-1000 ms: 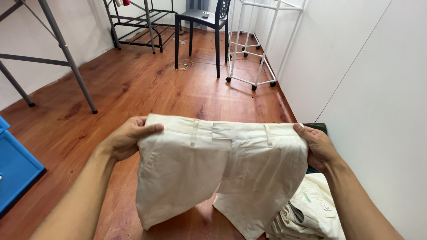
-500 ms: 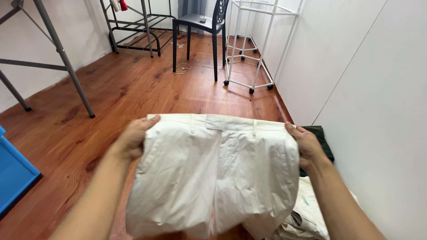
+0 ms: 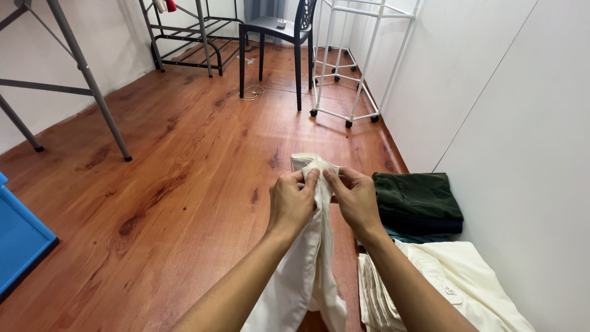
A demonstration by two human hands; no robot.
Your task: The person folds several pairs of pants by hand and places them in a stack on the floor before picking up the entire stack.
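I hold a pair of cream-white trousers (image 3: 313, 258) folded in half lengthwise, hanging down in front of me. My left hand (image 3: 294, 200) and my right hand (image 3: 353, 197) are pressed together at the top, both pinching the waistband, whose end sticks up above my fingers. The legs hang down between my forearms toward the bottom edge of the view.
By the white wall on the right lie a folded dark green garment (image 3: 418, 195) on a stack and a folded cream garment (image 3: 442, 289). A blue bin (image 3: 18, 240) sits at the left. Farther off stand a black chair (image 3: 276, 37), a white wheeled rack (image 3: 350, 61) and grey metal legs (image 3: 92, 86).
My hands, which held the waistband spread wide, have come together in the middle, folding the trousers in half so they hang narrow.
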